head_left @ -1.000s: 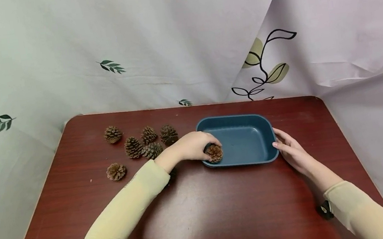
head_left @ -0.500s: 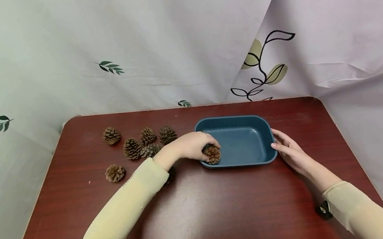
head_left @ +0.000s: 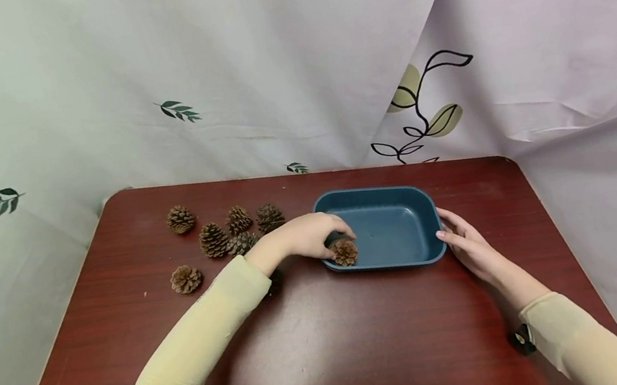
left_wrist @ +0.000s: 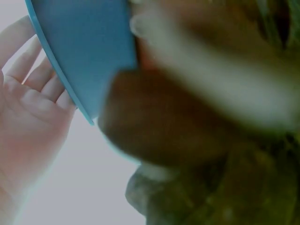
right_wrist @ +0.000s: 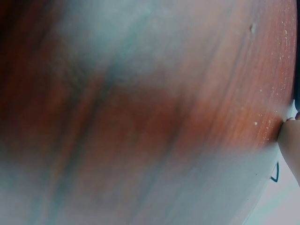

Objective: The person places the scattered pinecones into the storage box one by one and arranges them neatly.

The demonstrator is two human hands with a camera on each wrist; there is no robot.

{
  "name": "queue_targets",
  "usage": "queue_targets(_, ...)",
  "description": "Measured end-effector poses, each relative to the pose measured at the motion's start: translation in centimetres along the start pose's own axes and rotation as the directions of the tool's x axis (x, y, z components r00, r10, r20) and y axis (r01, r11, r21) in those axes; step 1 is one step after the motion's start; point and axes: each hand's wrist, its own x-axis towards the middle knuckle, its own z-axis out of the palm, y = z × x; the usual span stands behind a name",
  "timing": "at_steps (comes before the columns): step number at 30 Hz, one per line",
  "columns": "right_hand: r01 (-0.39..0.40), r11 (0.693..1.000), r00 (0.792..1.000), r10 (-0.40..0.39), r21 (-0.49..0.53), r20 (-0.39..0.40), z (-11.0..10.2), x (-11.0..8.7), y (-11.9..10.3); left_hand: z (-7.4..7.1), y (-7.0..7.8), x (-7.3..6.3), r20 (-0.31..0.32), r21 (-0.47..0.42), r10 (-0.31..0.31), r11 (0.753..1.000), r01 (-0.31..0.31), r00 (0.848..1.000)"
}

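Note:
At the left end of a blue rectangular tray (head_left: 390,234), my left hand (head_left: 309,234) holds a brown pine cone (head_left: 344,252) low over the tray floor, thumb and fingers curved around it. My right hand (head_left: 471,249) grips the tray's right end, thumb at the rim and fingers along the outer wall. The left wrist view shows that right hand (left_wrist: 37,108) with its fingers behind the blue wall (left_wrist: 89,47); the dark shapes close to the camera are blurred.
Several pine cones lie left of the tray, among them one at the back (head_left: 181,220), one nearer the front (head_left: 186,279) and a cluster by the left forearm (head_left: 213,239). Another is partly hidden under the left sleeve. The red-brown table (head_left: 363,341) meets a white patterned curtain (head_left: 245,64) behind.
The pine cone in my left hand has sunk slightly toward the tray's front left corner, and the gap above it under my fingers looks wider. My right hand has stayed on the tray.

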Motion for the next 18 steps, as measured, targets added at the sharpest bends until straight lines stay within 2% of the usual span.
queue_targets(4,-0.007,1.000,1.000,0.007,-0.009,0.001,0.0,0.0,-0.1,0.0,0.1,-0.1,-0.005,0.006,0.002,1.000,-0.002,1.000)
queue_targets(11,-0.016,1.000,1.000,0.016,-0.019,0.000,0.1,0.0,-0.2,-0.4,0.0,-1.2,-0.056,0.004,0.026,1.000,-0.026,0.998)
queue_targets(18,0.000,1.000,1.000,0.000,-0.016,-0.002,0.0,-0.1,0.0,-0.9,-0.4,-3.2,-0.161,-0.001,0.025,1.000,-0.025,0.987)
